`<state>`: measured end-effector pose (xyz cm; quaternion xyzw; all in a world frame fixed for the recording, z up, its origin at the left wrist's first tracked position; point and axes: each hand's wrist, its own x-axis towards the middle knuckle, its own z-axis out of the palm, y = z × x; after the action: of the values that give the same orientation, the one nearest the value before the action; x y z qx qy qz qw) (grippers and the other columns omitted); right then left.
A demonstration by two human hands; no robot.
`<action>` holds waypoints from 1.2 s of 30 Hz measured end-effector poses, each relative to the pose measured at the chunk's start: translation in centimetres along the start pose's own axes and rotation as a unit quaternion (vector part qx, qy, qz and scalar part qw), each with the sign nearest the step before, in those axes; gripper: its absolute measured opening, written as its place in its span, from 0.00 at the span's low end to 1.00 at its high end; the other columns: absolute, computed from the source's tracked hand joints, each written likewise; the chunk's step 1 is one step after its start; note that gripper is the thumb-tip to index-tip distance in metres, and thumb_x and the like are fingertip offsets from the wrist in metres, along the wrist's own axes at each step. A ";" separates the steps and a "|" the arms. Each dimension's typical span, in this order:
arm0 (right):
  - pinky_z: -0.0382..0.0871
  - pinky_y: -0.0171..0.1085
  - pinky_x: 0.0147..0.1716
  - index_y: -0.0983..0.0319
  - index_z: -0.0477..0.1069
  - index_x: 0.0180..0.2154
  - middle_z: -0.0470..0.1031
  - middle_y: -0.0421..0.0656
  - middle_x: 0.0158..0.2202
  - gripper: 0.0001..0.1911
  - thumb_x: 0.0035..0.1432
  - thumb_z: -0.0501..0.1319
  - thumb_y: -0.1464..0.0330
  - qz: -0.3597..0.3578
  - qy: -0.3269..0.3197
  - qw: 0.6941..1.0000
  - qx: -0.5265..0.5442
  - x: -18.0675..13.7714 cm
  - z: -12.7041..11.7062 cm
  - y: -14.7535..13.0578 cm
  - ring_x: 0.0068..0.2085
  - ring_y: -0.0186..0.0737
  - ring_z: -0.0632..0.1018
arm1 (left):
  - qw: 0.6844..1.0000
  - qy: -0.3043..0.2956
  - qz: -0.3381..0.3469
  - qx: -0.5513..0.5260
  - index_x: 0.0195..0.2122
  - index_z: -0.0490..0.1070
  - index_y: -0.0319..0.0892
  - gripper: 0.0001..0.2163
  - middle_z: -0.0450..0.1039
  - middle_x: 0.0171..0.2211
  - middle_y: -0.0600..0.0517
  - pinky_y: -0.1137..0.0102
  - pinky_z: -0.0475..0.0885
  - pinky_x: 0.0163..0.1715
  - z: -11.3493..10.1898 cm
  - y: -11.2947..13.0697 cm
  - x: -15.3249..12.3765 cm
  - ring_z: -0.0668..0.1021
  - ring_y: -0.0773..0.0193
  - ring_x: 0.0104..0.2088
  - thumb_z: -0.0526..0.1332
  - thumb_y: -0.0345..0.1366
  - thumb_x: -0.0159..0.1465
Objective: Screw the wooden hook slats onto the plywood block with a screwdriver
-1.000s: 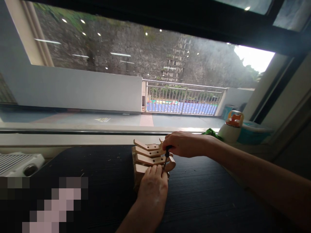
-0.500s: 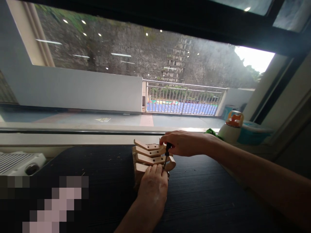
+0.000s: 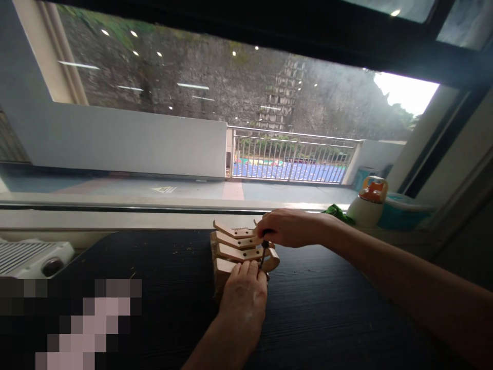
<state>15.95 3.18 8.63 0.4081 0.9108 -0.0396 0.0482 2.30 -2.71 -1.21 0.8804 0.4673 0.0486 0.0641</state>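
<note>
A wooden hook rack (image 3: 227,252) lies on the dark table, with several pale bent wooden hooks across it and dark screw holes or screw heads in them. My left hand (image 3: 244,288) presses its fingers over the nearest hook and grips the rack from the near side. In my right hand (image 3: 288,226) is a screwdriver (image 3: 264,252) with a black handle, held nearly upright. Its shaft points down beside my left fingertips. The tip is hidden behind those fingers, so what it touches cannot be made out.
The black table (image 3: 162,288) has a few small crumbs on it. A white heater-like appliance (image 3: 34,259) stands at the left. Along the sill at right are a green cloth (image 3: 339,213), a white bottle with an orange lid (image 3: 365,205) and a teal box (image 3: 400,213). A large window rises behind.
My right fingers have shifted round the screwdriver handle, covering more of it. My left hand and the rack stay where they were.
</note>
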 end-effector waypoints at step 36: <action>0.62 0.32 0.34 0.61 0.73 0.40 0.76 0.44 0.36 0.15 0.51 0.54 0.74 0.013 0.007 1.000 0.007 -0.6 -0.7 -0.4 0.34 0.35 0.72 | 1.000 0.003 0.003 0.002 0.50 0.66 0.35 0.21 0.66 0.50 0.41 0.59 0.60 0.53 0.0 0.0 0.0 0.67 0.50 0.51 0.58 0.32 0.54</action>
<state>16.04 2.51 9.37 0.4202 0.9056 -0.0423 0.0391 2.30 -2.74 -1.19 0.8817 0.4652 0.0509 0.0606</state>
